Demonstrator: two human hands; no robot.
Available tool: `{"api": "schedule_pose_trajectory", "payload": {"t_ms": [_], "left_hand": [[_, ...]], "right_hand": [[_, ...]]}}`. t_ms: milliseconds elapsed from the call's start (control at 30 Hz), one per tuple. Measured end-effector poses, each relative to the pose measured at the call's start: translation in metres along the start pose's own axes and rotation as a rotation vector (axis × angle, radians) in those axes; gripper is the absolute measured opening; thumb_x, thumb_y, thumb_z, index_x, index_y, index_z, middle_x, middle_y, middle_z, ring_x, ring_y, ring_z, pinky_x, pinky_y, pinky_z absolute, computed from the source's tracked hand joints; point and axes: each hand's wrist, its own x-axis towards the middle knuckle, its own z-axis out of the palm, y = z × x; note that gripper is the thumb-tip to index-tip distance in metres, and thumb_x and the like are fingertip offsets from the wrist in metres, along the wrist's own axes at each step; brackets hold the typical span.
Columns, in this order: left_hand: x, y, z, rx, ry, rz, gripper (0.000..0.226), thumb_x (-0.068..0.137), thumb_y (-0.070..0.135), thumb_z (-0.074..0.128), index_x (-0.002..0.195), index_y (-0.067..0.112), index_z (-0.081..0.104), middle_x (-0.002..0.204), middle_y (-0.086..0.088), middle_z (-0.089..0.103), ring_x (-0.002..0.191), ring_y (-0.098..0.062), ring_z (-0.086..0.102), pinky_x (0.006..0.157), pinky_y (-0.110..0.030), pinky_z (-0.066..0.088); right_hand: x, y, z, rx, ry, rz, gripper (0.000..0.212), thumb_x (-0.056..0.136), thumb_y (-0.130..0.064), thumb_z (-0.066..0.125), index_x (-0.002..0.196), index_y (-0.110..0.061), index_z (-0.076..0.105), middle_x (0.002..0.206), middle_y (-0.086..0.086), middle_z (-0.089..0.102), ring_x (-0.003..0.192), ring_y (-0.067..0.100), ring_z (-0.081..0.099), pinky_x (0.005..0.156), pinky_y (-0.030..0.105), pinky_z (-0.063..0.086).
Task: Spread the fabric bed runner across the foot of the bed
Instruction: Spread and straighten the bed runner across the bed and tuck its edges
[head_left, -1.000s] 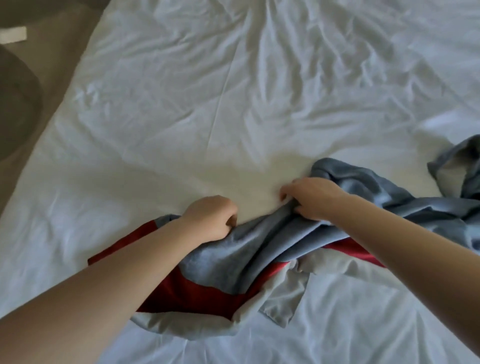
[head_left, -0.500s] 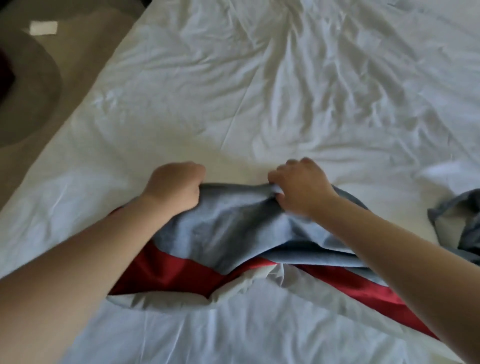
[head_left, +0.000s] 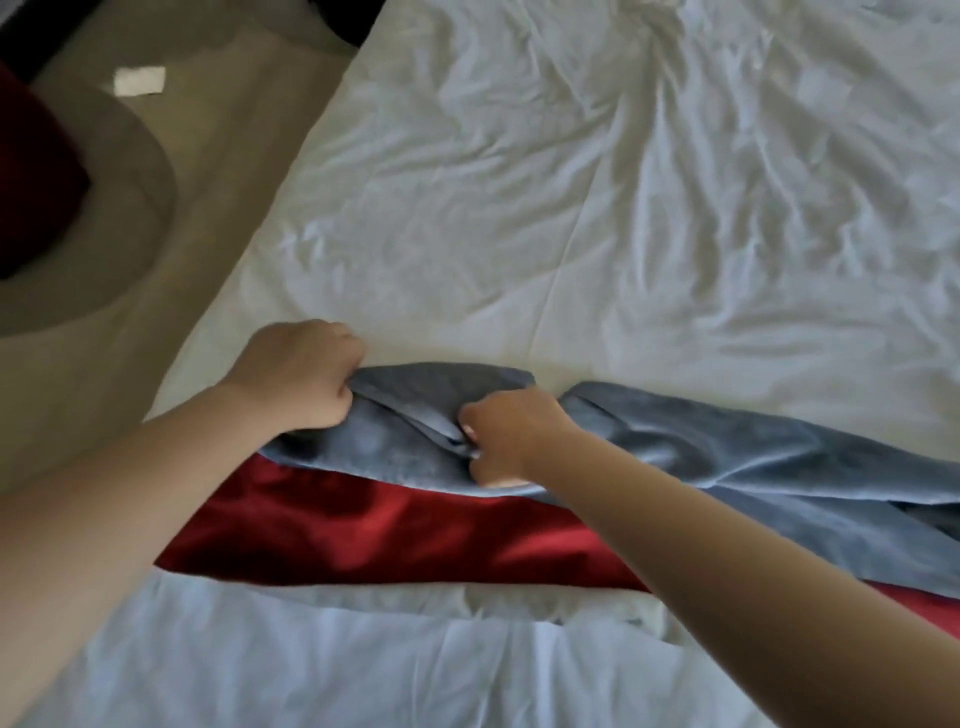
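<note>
The bed runner (head_left: 717, 462) is a long strip of fabric, blue-grey on its far half and red (head_left: 363, 535) on its near half, with a pale underside edge. It lies across the white sheet of the bed (head_left: 571, 208), bunched and folded at its left end. My left hand (head_left: 298, 374) grips the blue-grey edge near the bed's left side. My right hand (head_left: 506, 436) pinches a fold of the same blue-grey fabric a little to the right. To the right, the runner runs out of view past the frame's edge.
The bed's left edge drops to a beige floor (head_left: 223, 171). A round grey seat (head_left: 104, 234) with a dark red cushion (head_left: 31, 176) stands at the far left. A small white piece (head_left: 139, 80) lies on the floor. The sheet is wrinkled toward the back.
Both hands have dragged the runner's left end leftward toward the bed's side edge. The red band now lies flatter and wider. The view has shifted to the left.
</note>
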Motion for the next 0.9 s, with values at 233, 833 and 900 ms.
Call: {"api": "schedule_pose_trajectory", "payload": {"t_ms": [233, 833, 900], "left_hand": [[0.037, 0.005, 0.010, -0.416, 0.169, -0.144, 0.013, 0.084, 0.032, 0.057, 0.075, 0.022, 0.059, 0.080, 0.008, 0.058, 0.066, -0.010, 0.054, 0.052, -0.023, 0.037], [0.048, -0.046, -0.016, -0.301, 0.185, -0.089, 0.025, 0.087, 0.000, 0.046, 0.102, 0.013, 0.060, 0.104, -0.008, 0.058, 0.086, -0.029, 0.057, 0.071, -0.041, 0.049], [0.050, -0.062, -0.020, -0.249, 0.218, -0.085, 0.025, 0.084, -0.003, 0.046, 0.100, 0.011, 0.058, 0.105, -0.010, 0.057, 0.086, -0.032, 0.057, 0.070, -0.043, 0.048]], "right_hand": [[0.025, 0.042, -0.019, 0.290, 0.238, 0.310, 0.018, 0.092, -0.035, 0.050, 0.105, -0.026, 0.057, 0.104, -0.001, 0.061, 0.094, 0.024, 0.059, 0.072, 0.032, 0.044], [0.109, 0.000, -0.080, 0.081, 0.462, 0.261, 0.015, 0.083, -0.009, 0.057, 0.092, -0.019, 0.063, 0.095, 0.004, 0.054, 0.071, 0.026, 0.052, 0.056, 0.029, 0.033], [0.118, -0.007, -0.087, 0.101, 0.491, 0.227, 0.018, 0.083, -0.007, 0.056, 0.096, -0.018, 0.062, 0.098, 0.005, 0.053, 0.075, 0.029, 0.054, 0.057, 0.031, 0.036]]}}
